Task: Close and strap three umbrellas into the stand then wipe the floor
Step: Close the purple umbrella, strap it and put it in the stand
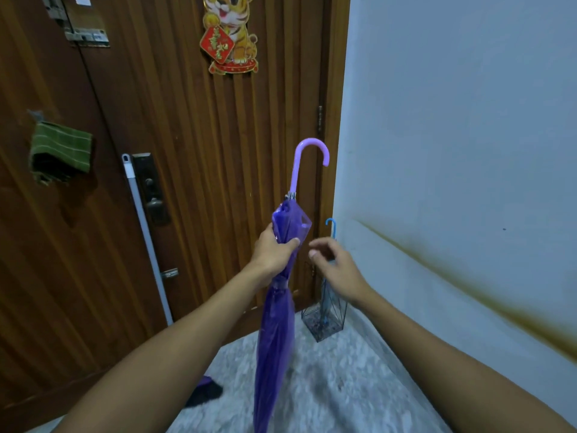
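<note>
A closed purple umbrella (276,332) stands upright in front of me, its lilac hook handle at the top. My left hand (274,251) grips it around the gathered canopy below the handle. My right hand (335,265) hovers just to the right of it, fingers loosely curled and holding nothing. Behind my right hand, a wire umbrella stand (324,320) sits in the corner by the door, with a blue-handled umbrella (331,228) standing in it. A dark purple object (204,390) lies on the floor at lower left, partly hidden by my left arm.
A wooden door (193,151) fills the left and middle. A grey mop pole (146,239) leans against it. A green cloth (61,151) hangs on the door at left. The white wall (452,151) is on the right. The floor (327,385) is speckled grey.
</note>
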